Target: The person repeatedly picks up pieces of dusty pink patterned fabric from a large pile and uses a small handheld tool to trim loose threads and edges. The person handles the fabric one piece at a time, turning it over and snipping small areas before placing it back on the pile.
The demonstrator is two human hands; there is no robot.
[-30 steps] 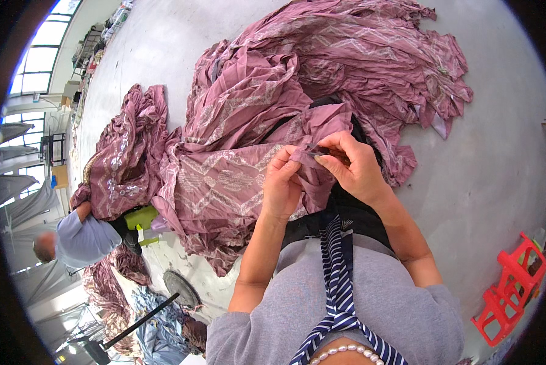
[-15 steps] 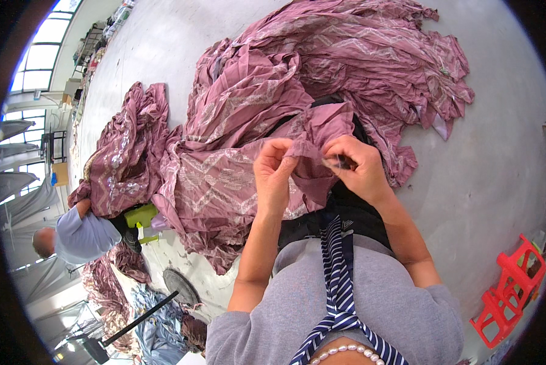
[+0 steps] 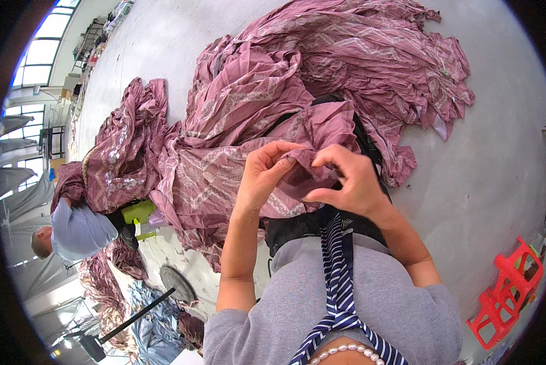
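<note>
A large dusty-pink cloth (image 3: pixel 218 182) with pale zigzag patterns is gathered across my lap and spreads over the floor ahead. My left hand (image 3: pixel 262 173) is closed, pinching a fold of the cloth between thumb and fingers. Just to the right, my right hand (image 3: pixel 352 182) has its thumb and index finger apart in a curve. The index fingertip is at the edge of the same fold, and its other fingers curl behind, so the palm is hidden. I cannot make out any tool in it.
To the left another person (image 3: pixel 81 231) in a light blue shirt handles more pink cloth, beside a lime-green seat (image 3: pixel 140 213). A dark pole on a round base (image 3: pixel 177 285) and heaped blue cloth (image 3: pixel 154 328) lie lower left. Red plastic stools (image 3: pixel 507 292) stand at lower right.
My right thumb and index finger have spread apart, and the hand has shifted a little left and down. My left hand has moved slightly left, still pinching the cloth.
</note>
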